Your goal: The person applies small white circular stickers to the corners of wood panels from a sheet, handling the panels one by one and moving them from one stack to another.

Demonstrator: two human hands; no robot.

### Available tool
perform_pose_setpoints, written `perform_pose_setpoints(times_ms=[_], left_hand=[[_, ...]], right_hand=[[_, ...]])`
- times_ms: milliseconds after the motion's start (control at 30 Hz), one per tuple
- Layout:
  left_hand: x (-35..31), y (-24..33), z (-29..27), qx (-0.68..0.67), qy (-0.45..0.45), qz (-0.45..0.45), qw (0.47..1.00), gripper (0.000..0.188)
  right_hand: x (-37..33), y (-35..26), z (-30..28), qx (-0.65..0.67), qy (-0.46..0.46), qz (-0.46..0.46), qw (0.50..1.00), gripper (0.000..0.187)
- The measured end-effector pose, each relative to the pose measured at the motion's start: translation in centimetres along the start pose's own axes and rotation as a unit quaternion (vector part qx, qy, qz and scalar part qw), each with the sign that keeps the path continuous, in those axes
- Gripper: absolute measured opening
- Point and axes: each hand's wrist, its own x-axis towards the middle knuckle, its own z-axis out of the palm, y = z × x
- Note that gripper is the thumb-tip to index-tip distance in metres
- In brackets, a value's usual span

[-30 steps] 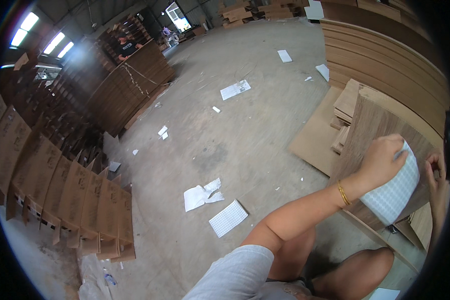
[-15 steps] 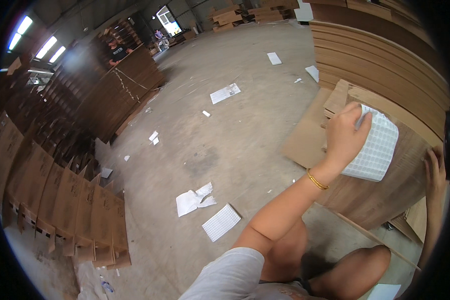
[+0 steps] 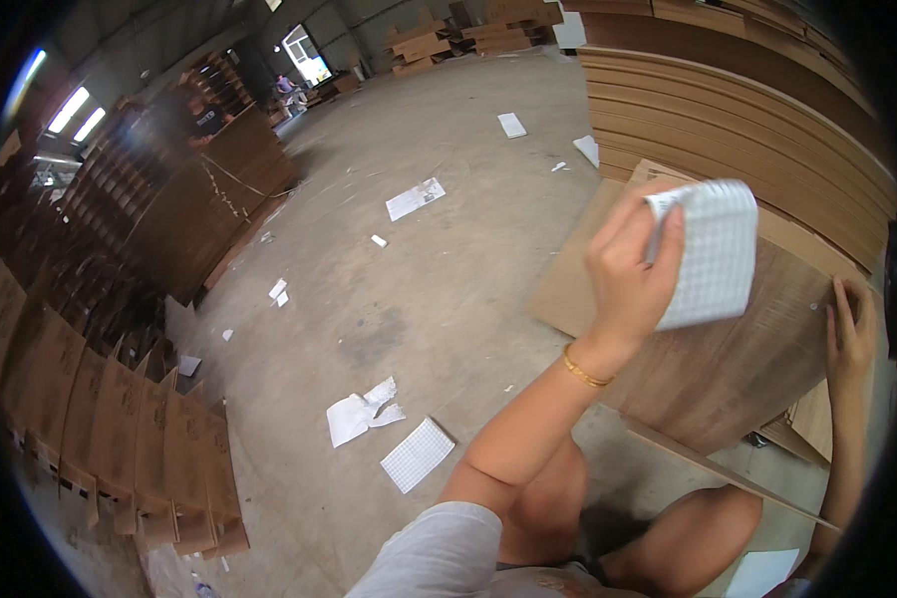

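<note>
A white sheet of small round stickers in rows [image 3: 713, 259], bent over and blurred, is pinched between the thumb and fingers of my left hand [image 3: 633, 254]. That hand holds it above a brown wood-grain board [image 3: 708, 389]. My right hand [image 3: 852, 329] rests at the board's right edge, fingers stretched out and apart, with nothing visible in them. Close to its fingertips, a small pale round spot [image 3: 814, 307] shows on the board; I cannot tell whether it is a sticker or a hole.
Behind the board rises a tall stack of brown panels [image 3: 708, 130]. Flat cardboard [image 3: 568, 279] lies beside it. On the concrete floor are a gridded white sheet [image 3: 418, 455], torn paper [image 3: 354, 417] and other scraps. Cartons [image 3: 120, 419] line the left; a person [image 3: 206, 120] stands behind stacked panels.
My left hand has lifted the sticker sheet up and leftward off the board. The right hand's fingers have straightened near the board edge, and the round spot now shows. The view has shifted slightly right.
</note>
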Motion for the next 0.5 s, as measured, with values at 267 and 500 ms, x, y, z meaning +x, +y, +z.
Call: perform_pose_setpoints(times_ms=[267, 500], left_hand=[[1.0, 1.4, -3.2, 0.049, 0.089, 0.14, 0.985, 0.016], [1.2, 1.5, -3.6, 0.088, 0.052, 0.233, 0.967, 0.015]], right_hand=[[0.4, -0.9, -1.0, -0.003, -0.027, -0.006, 1.0, 0.046], [-0.2, -0.3, -0.6, -0.047, -0.025, -0.026, 0.998, 0.05]])
